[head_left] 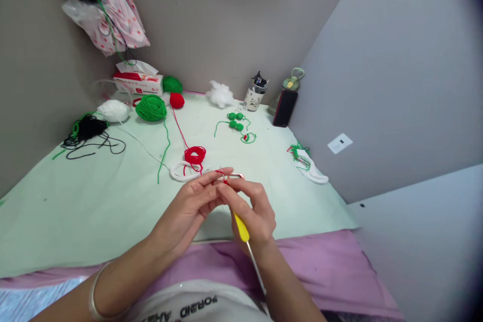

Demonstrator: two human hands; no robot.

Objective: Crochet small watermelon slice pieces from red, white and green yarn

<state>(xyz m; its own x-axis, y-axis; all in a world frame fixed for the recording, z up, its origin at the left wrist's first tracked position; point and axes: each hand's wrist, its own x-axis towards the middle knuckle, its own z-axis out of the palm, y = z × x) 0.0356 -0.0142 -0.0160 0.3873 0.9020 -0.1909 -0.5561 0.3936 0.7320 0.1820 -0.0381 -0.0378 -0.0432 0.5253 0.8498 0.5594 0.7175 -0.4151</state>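
My right hand is closed around a crochet hook with a yellow grip; its metal shaft runs back toward my wrist. My left hand pinches a small piece of red yarn work close to the right fingertips. Most of that piece is hidden by the fingers. Just beyond the left fingers lie a loose coil of red yarn and a coil of white yarn. The end of a small metal tool shows on the table past my fingertips.
Along the back stand a green yarn ball, a white yarn ball, a tissue box, white stuffing, a pen cup and a phone against a bottle. Black yarn lies left; small green crocheted balls lie mid-table.
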